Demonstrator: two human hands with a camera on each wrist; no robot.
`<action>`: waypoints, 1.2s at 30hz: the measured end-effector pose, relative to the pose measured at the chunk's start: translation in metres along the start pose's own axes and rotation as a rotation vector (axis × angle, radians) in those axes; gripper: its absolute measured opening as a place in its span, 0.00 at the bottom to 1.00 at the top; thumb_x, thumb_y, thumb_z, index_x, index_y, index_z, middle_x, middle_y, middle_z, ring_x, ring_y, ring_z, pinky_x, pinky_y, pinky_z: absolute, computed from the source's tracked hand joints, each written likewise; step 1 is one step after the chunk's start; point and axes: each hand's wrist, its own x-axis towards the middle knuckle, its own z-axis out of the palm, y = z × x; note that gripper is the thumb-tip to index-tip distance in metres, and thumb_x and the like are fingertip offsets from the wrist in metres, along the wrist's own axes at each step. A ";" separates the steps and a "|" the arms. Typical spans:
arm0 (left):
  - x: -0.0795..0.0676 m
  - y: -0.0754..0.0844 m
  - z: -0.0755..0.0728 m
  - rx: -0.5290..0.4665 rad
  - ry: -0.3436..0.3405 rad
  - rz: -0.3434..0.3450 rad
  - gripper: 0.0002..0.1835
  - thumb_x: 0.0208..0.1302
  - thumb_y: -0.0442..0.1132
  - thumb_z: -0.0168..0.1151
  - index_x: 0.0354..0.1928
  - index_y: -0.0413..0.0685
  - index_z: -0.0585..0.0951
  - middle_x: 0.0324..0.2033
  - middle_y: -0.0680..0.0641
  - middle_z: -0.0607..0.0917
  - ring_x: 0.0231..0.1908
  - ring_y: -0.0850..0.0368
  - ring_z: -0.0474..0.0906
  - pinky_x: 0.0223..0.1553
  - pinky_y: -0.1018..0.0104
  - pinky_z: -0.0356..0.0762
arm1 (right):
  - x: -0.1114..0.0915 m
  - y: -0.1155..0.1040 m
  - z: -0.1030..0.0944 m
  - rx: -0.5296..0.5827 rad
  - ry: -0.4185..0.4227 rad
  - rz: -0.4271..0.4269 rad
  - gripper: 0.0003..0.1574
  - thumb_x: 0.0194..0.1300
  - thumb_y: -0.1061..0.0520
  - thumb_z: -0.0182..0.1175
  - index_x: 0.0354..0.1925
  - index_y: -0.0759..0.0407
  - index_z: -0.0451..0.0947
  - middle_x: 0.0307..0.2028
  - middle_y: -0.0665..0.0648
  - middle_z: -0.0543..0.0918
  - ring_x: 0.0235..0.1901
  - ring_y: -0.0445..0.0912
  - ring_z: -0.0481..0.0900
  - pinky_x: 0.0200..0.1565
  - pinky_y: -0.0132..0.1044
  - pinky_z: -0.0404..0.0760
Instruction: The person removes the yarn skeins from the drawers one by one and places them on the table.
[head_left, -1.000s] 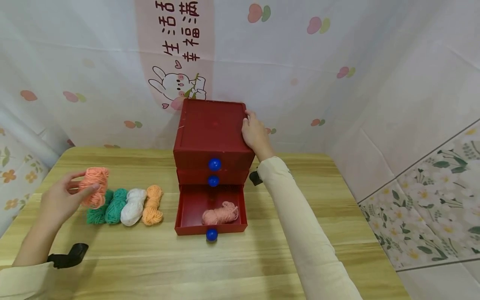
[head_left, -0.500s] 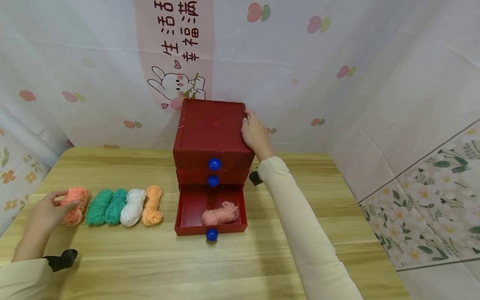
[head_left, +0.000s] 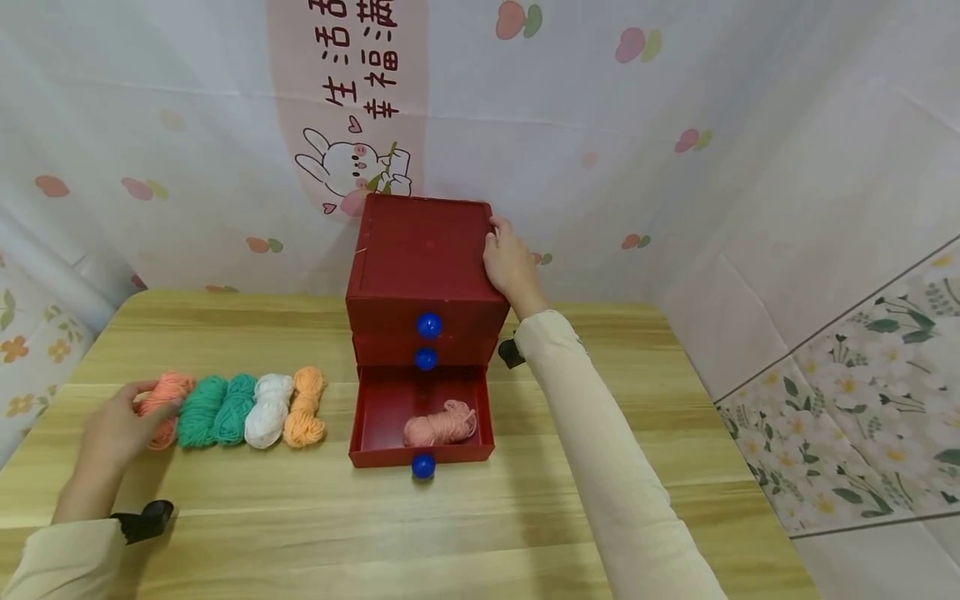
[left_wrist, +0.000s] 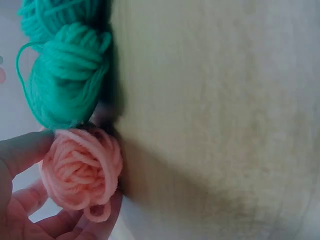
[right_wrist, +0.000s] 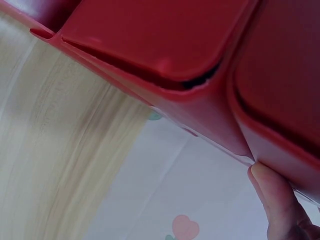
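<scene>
In the head view my left hand [head_left: 118, 429] grips a coral skein of yarn [head_left: 167, 392] at the left end of a row on the table. The left wrist view shows the coral skein [left_wrist: 82, 167] between thumb and fingers, right beside a green skein [left_wrist: 67, 75]. My right hand [head_left: 513, 262] rests at the right edge of a red drawer cabinet [head_left: 427, 250], and its thumb [right_wrist: 275, 192] presses the side in the right wrist view. The bottom drawer [head_left: 382, 417] is pulled out and holds a pink skein [head_left: 441, 425].
To the right of the coral skein lie two green skeins, one of them darker [head_left: 202, 412], then a white skein [head_left: 268, 410] and an orange skein [head_left: 305, 408]. Blue round knobs [head_left: 429, 325] stick out from the drawer fronts. A patterned curtain [head_left: 585, 150] hangs behind the table.
My left hand has lowered the coral skein to the table at the left, then moved it rightward up against the green yarn. My right hand has stayed at the cabinet.
</scene>
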 end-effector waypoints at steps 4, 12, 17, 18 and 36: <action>0.000 0.003 0.000 0.013 -0.033 0.001 0.38 0.69 0.53 0.44 0.63 0.23 0.56 0.51 0.14 0.64 0.45 0.19 0.65 0.38 0.38 0.68 | 0.000 0.000 0.000 0.005 0.003 -0.002 0.28 0.74 0.49 0.33 0.70 0.50 0.53 0.65 0.59 0.66 0.63 0.54 0.66 0.64 0.57 0.52; -0.007 0.022 -0.002 0.058 -0.052 0.040 0.40 0.71 0.57 0.36 0.68 0.27 0.48 0.56 0.14 0.57 0.51 0.15 0.55 0.45 0.28 0.60 | 0.000 -0.001 0.000 0.004 -0.004 -0.007 0.28 0.74 0.50 0.33 0.70 0.51 0.53 0.65 0.60 0.67 0.62 0.55 0.68 0.64 0.57 0.53; -0.023 0.072 0.004 0.079 0.120 0.186 0.33 0.70 0.52 0.44 0.66 0.31 0.59 0.56 0.17 0.61 0.50 0.17 0.58 0.46 0.26 0.57 | 0.000 0.001 -0.002 0.010 0.004 -0.004 0.28 0.74 0.50 0.33 0.70 0.51 0.53 0.65 0.59 0.66 0.62 0.54 0.67 0.62 0.53 0.60; -0.027 0.084 0.006 0.066 0.149 0.226 0.31 0.70 0.49 0.47 0.64 0.32 0.62 0.56 0.18 0.63 0.50 0.17 0.60 0.47 0.26 0.57 | 0.000 0.001 -0.002 0.012 0.002 -0.002 0.28 0.74 0.50 0.33 0.70 0.51 0.53 0.66 0.59 0.66 0.63 0.54 0.67 0.62 0.53 0.60; -0.049 0.223 0.102 -0.026 -0.162 0.497 0.19 0.59 0.40 0.63 0.52 0.45 0.77 0.49 0.41 0.80 0.46 0.43 0.78 0.46 0.48 0.77 | 0.001 0.003 0.000 0.029 -0.012 0.012 0.29 0.74 0.50 0.33 0.70 0.50 0.52 0.66 0.59 0.66 0.64 0.54 0.66 0.66 0.57 0.48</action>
